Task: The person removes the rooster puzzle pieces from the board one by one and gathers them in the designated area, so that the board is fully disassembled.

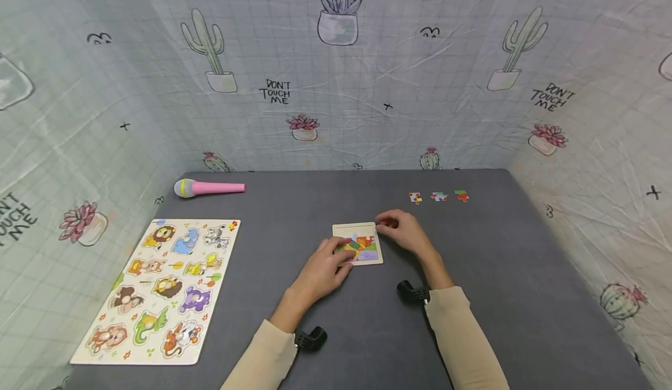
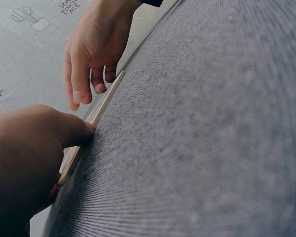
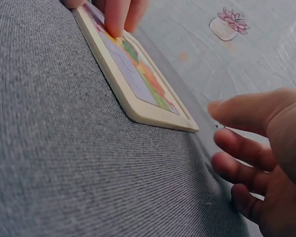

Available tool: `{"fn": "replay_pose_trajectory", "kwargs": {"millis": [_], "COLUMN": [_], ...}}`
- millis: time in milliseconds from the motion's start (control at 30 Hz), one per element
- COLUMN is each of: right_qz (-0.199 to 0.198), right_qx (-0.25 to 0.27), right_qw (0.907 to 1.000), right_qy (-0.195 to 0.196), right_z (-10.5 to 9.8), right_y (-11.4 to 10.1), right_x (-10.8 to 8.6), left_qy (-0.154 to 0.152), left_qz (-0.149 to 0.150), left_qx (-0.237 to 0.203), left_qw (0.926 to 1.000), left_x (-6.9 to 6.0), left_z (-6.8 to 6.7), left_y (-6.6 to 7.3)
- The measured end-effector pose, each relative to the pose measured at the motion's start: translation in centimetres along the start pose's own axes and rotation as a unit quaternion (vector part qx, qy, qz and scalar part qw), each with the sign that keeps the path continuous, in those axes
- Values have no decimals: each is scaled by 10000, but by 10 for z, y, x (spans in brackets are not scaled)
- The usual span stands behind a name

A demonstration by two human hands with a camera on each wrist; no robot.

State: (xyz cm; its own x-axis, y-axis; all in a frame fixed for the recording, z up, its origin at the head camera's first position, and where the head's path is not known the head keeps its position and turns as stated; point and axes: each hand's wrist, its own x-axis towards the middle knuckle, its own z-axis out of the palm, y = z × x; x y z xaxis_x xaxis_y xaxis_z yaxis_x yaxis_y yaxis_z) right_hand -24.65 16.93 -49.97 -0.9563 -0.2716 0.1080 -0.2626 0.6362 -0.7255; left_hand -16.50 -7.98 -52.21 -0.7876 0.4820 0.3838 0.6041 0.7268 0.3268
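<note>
animal board (image 1: 173,306) and pink microphone (image 1: 217,188) at left on the counter (image 1: 294,215). left hand (image 1: 319,269), fingers relaxed, rests on the small framed puzzle (image 1: 370,254) mid-counter; right hand (image 1: 405,232), loosely curled, nothing visibly held, just beside its far right corner, three loose pieces (image 1: 438,196) behind.

The left grip (image 2: 34,153) is touching a thin pale board (image 2: 106,100) on the gray surface (image 2: 202,128), while the right grip (image 2: 97,47) is hanging near its far end.

The puzzle frame (image 3: 144,110) looks like smooth, matt wood; the tabletop (image 3: 64,143), ribbed cloth.
</note>
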Motion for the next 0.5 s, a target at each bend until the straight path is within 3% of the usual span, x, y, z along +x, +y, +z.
{"fn": "replay_pose_trajectory", "kwargs": {"millis": [233,500], "right_qz": [-245,-184], "right_qx": [-149,-146], "right_qw": [9979,9936], "right_qy": [-575,-1109], "right_z": [0,-1], "right_y": [-6,-10], "right_x": [-1,-3], "left_qy": [-151,-256], "left_qz": [221,243], "left_qx": [351,397], "left_qw": [9990,9986], "left_x": [1,0], "left_z": [1,1], "left_y": [1,1]}}
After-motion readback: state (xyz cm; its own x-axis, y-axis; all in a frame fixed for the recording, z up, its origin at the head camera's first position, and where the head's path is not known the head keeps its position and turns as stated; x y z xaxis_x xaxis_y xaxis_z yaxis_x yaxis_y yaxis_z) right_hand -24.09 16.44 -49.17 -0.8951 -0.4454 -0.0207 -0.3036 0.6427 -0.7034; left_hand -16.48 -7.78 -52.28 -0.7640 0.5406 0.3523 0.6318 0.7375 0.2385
